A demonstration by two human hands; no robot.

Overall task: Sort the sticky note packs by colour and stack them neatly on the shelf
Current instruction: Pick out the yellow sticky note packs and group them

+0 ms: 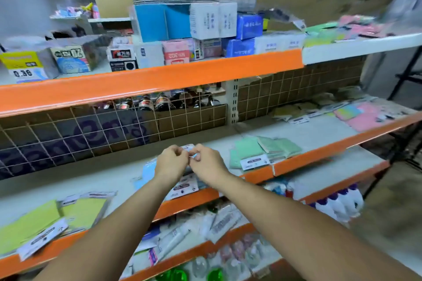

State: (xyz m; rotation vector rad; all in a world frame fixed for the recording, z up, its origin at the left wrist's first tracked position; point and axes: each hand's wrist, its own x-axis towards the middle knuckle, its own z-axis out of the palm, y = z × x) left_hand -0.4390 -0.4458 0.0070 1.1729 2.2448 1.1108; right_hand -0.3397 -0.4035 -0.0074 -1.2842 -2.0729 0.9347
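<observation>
Both my hands meet over the middle of the white shelf (127, 175). My left hand (170, 165) and my right hand (205, 163) each pinch the top edge of a blue sticky note pack (190, 151), whose white header card shows between my fingers. More blue packs (148, 170) lie under my wrists. A pile of yellow-green packs (45, 221) lies at the shelf's left front. Green packs (262, 149) are stacked to the right. Pink packs (367, 118) sit at the far right, with pale yellow ones (287, 112) behind them.
An orange rail (189, 201) edges the shelf front. A wire grid backing (114, 128) stands behind the shelf. The upper shelf holds several boxes (178, 27). Lower shelves carry packaged goods and white bottles (342, 203).
</observation>
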